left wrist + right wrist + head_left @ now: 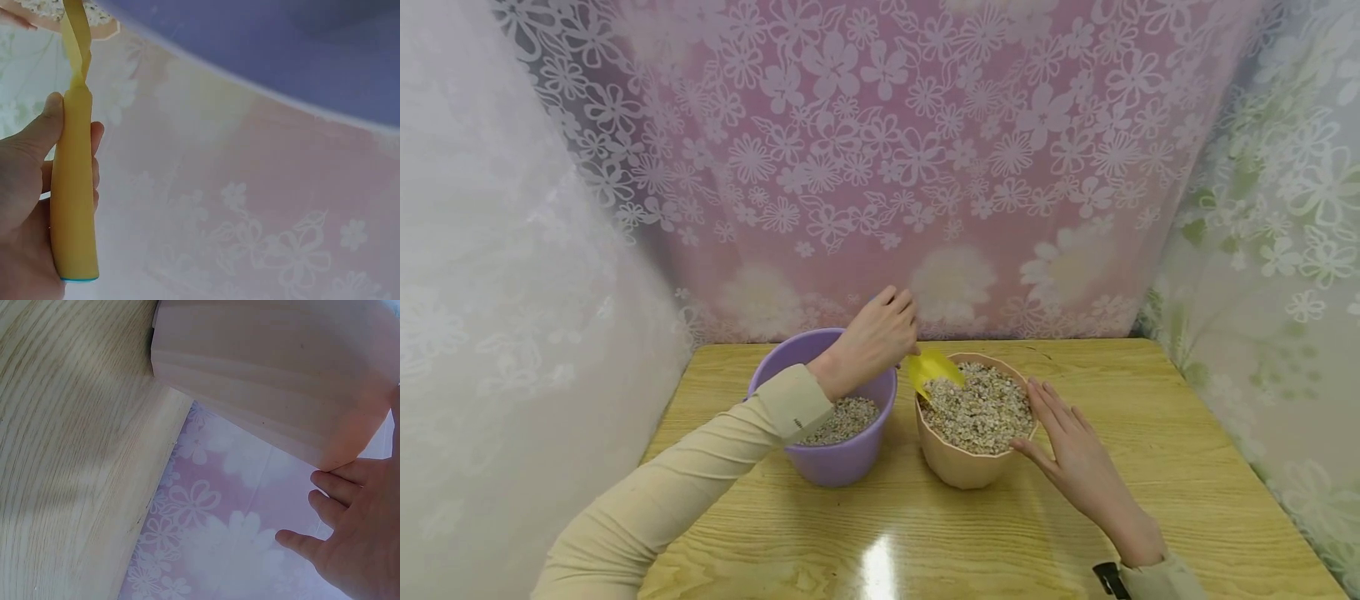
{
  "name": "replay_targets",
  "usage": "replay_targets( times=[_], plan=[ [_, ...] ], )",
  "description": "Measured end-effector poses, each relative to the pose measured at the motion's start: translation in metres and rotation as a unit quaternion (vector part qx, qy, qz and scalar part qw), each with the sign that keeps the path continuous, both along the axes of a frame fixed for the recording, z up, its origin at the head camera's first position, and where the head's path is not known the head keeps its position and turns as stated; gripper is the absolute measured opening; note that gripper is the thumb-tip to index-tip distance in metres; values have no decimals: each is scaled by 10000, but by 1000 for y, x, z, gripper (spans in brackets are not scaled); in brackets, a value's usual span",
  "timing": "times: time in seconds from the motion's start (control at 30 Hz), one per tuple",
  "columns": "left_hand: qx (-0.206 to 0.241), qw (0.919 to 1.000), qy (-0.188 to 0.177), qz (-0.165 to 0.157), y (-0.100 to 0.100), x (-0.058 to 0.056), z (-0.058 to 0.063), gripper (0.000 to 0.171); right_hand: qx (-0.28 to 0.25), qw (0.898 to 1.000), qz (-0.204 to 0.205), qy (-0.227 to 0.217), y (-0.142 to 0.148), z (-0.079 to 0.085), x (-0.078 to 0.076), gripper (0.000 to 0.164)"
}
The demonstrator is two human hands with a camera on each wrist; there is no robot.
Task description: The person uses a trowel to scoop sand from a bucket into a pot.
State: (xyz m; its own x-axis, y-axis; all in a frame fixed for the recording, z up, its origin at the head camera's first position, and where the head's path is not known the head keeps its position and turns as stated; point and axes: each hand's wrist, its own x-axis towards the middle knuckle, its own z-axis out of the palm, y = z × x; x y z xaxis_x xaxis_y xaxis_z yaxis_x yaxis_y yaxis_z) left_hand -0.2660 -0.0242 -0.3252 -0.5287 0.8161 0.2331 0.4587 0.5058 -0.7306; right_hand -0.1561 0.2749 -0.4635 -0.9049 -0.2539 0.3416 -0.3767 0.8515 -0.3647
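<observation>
My left hand grips the handle of a yellow scoop, its thumb and fingers wrapped round it in the left wrist view. In the head view the scoop's blade dips into pale, mixed grit at the left side of a peach faceted pot. The grit fills this pot nearly to its rim. Against the pot's right side rests my right hand, fingers extended and thumb at the near rim. Under my left forearm stands a purple bucket, with a lower layer of similar grit inside.
Both containers stand side by side on a wooden table, a narrow gap between them. A pink flowered curtain hangs behind the table's far edge. Pale patterned sheets close off the left and right sides.
</observation>
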Motion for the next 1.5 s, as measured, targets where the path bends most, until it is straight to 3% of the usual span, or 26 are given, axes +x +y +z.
replay_targets(
  times=[0.27, 0.37, 0.5, 0.6, 0.7, 0.83, 0.97, 1.1, 1.27, 1.4, 1.5],
  plan=[
    [-418, 9943, 916, 346, -2, 4, 1, 25, -51, 10000, 71, 7, -6, 1, -2, 85],
    [-167, 9936, 1016, 469, -7, 4, 2, 23, -77, 9999, 109, 7, -9, 1, -3, 84],
    [425, 9914, 1104, 563, -19, 3, 1, 32, -31, 9999, 140, -29, -11, 1, -5, 84],
    [835, 9898, 964, 636, -29, 3, 0, 30, 9, 9999, 154, -39, -12, 3, -6, 84],
    [1413, 9860, 534, 702, -42, 3, -3, 34, 67, 9998, 149, -60, -13, 4, -7, 85],
    [2136, 9733, -23, 835, -64, 6, -6, 43, 196, 9997, 128, -120, -15, 7, -7, 86],
    [2511, 9632, -282, 919, -92, 10, -9, 48, 296, 9995, 129, -27, -18, 14, -6, 87],
    [2680, 9566, -349, 1092, -119, 15, -12, 46, 419, 9980, 303, 354, -31, 25, -6, 87],
    [2336, 9582, -452, 1586, -140, 19, -14, 48, 456, 9921, 818, 835, -67, 36, -14, 82],
    [1126, 9687, -432, 2172, -141, 22, -19, 48, 518, 9884, 1124, 879, -102, 40, -22, 80],
    [-20, 9684, -304, 2476, -135, 23, -24, 38, 606, 9874, 1267, 729, -126, 41, -28, 80]
  ],
)
